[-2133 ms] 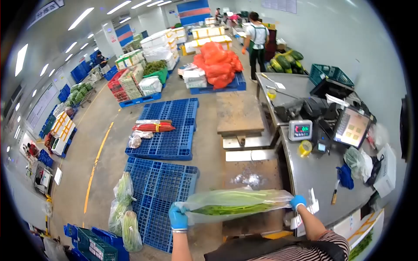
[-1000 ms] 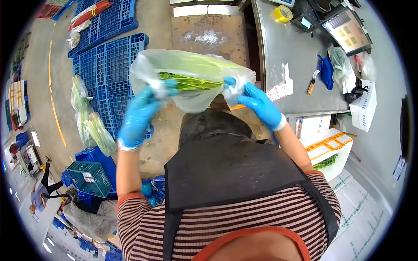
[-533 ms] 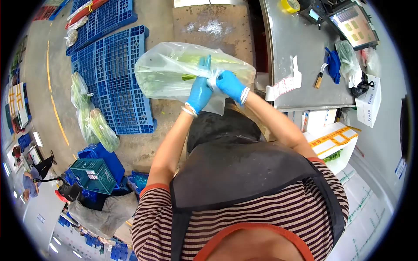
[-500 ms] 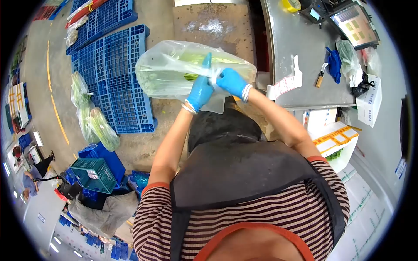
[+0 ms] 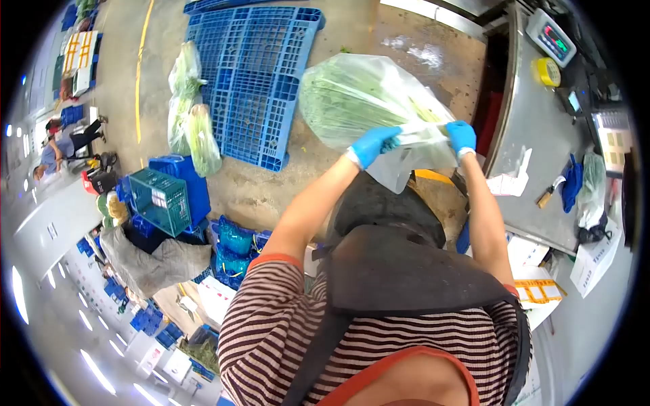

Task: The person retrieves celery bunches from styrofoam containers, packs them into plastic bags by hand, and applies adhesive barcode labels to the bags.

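A large clear plastic bag of leafy green vegetables (image 5: pixel 362 98) hangs in front of me, its leafy bulk toward the upper left and pale stems toward the right. My left hand (image 5: pixel 374 145), in a blue glove, grips the bag's lower edge with curled fingers. At the right end, my right hand (image 5: pixel 462 137), gloved the same way, is closed on the gathered plastic. A twisted white strip of the plastic stretches between both hands. Below them a loose flap of the bag droops over my dark apron (image 5: pixel 406 271).
Blue plastic pallets (image 5: pixel 250 81) lie on the floor at left, beside more bagged greens (image 5: pixel 202 139). A green crate (image 5: pixel 159 201) stands nearer. On the right, a metal table (image 5: pixel 535 135) carries a scale (image 5: pixel 552 37), yellow tape (image 5: pixel 546 72) and a knife (image 5: pixel 550 193). A person (image 5: pixel 64 149) is far left.
My view has turned left. The bag has swung so its leafy end points up-left, and my hands have moved apart, drawing the plastic between them.
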Demonstrator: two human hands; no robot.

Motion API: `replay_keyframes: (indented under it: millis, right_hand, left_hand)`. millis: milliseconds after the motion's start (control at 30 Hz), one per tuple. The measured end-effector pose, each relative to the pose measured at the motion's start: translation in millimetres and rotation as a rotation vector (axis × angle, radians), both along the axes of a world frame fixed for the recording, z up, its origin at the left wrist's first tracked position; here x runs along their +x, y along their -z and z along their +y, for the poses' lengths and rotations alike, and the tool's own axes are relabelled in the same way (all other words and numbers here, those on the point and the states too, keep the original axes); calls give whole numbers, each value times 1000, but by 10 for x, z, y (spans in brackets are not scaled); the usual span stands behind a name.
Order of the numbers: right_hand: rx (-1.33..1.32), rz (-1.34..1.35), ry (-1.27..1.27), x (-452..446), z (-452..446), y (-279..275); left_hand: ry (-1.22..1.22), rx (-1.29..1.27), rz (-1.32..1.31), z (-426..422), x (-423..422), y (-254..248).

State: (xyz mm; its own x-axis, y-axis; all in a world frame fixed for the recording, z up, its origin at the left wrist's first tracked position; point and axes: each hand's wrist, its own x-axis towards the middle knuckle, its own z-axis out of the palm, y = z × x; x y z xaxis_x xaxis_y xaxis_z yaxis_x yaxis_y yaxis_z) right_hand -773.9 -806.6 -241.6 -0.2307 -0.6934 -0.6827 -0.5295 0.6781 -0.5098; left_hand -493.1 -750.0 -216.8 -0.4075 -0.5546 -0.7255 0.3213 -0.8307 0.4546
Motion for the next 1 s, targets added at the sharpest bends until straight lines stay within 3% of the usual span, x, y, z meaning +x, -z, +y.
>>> replay_keyframes:
  millis: [67, 100, 133, 167, 233, 300, 333, 400, 433, 533, 600, 633, 667, 700, 767, 800, 900, 933, 1000]
  right_hand:
    - [-188, 175, -198, -12, 77, 131]
    - [-92, 108, -212, 14, 48, 1]
    - [-93, -106, -108, 82, 60, -128]
    - [-302, -409, -294, 25, 52, -259]
    - [-292, -804, -195, 207, 82, -803]
    - [-30, -1158, 233, 304, 112, -914]
    - [-334, -966, -65, 268, 152, -710]
    - [-606, -688, -362, 203, 223, -565]
    - [-611, -644, -418, 208, 253, -413]
    - [-629, -663, -595, 100, 307, -216]
    - [-319, -860, -426, 127, 303, -428]
    - [-6, -932, -239, 206, 271, -462]
    - [-334, -626, -470, 282, 292, -281]
    - [-349, -338, -514, 333, 286, -585]
    - [-420, -44, -439, 426, 258, -732]
    - [-266, -34, -335, 408, 217, -821]
    - [-302, -25, 114, 411, 210, -300]
    - [-240, 9, 124, 437, 180, -212]
    - [-305, 59, 126, 463, 105, 21]
  left_hand:
    - [-351, 29, 162, 188, -64, 67]
    - [-505, 75, 240, 188, -144, 28]
    - [-548, 54, 215, 167, -178, -85]
    - [-565, -26, 295, 102, -210, -178]
    - [-548, -100, 253, -32, -303, -384]
    - [-429, -234, 109, -246, -437, -769]
    - [-241, -315, 5, -299, -430, -711]
    - [103, -519, -213, -380, -475, -520]
    - [253, -647, -337, -387, -530, -445]
    - [399, -552, -196, -453, -609, -519]
    - [481, -542, -134, -468, -617, -546]
    - [480, -472, -90, -480, -585, -555]
    - [441, -387, -51, -444, -592, -581]
    - [403, -299, -16, -419, -627, -655]
    - [371, -385, -170, -338, -574, -402]
    - [352, -432, -247, -320, -565, -289]
    - [567, -524, -568, -300, -672, -222]
    - [588, -658, -725, -287, -748, -262]
    - [665, -972, -698, -180, -810, -481]
